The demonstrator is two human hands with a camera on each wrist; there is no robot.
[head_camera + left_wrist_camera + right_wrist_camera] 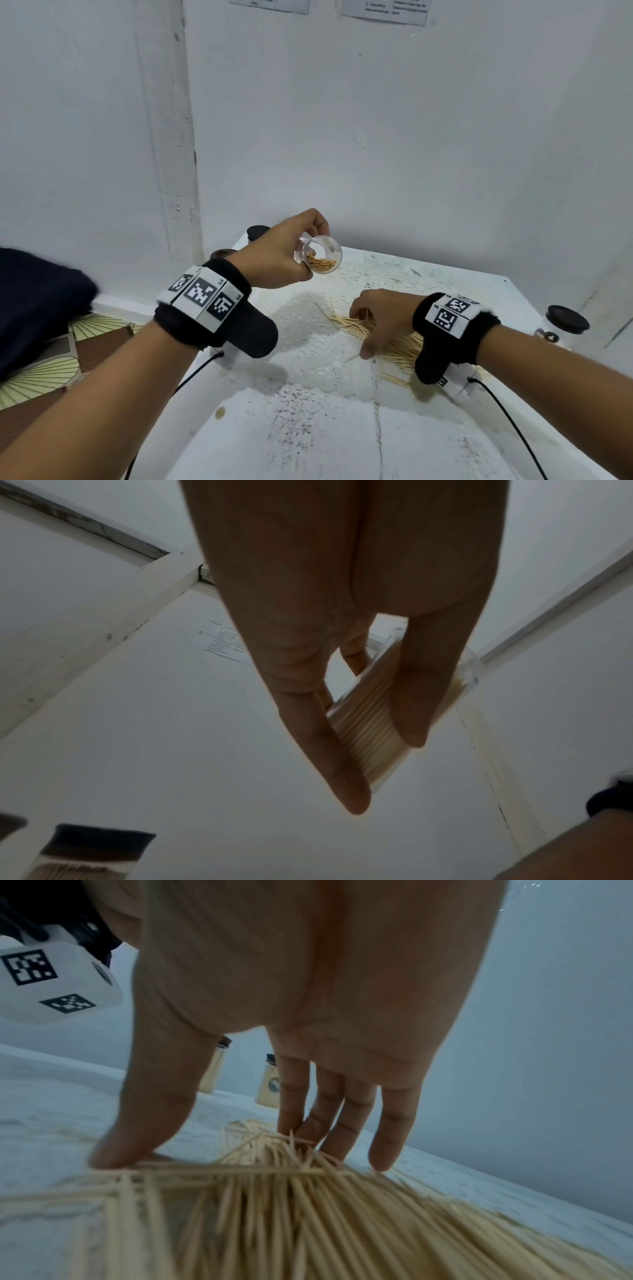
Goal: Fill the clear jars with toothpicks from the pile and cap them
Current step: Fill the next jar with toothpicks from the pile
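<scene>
currently the left hand (274,255) grips a clear jar (322,255) off the worktop (308,428), tilted so its open mouth faces the head camera; a partial load of toothpicks (320,263) sits in the lower side of it. in the left wrist view the thumb and fingers (346,764) wrap the jar wall (363,723), packed sticks visible through it.

right hand (383,315) is down on the toothpick pile (394,342), fingers (342,1118) straight and spread, tips touching the sticks, thumb tip pressing on the near edge of the pile; nothing pinched that i can see. the pile lies on a white textured mat (325,359), at about 4 o'clock from the held jar, well apart from it.

edges: worktop sits in a wall corner. a dark-capped jar (561,323) stands at the 3 o'clock edge, two more dark caps (257,232) at 11 o'clock behind the left hand. right wrist view shows two capped, filled jars (268,1085) beyond the pile. open worktop at 6 o'clock, between the forearms.

hard to tell: pile partly covered by the right hand and wristband; near sticks blurred in the right wrist view. held jar's base is hidden by the left hand in the head view. printed sheets (383,12) on the wall are cut off at 12 o'clock, unreadable.
</scene>
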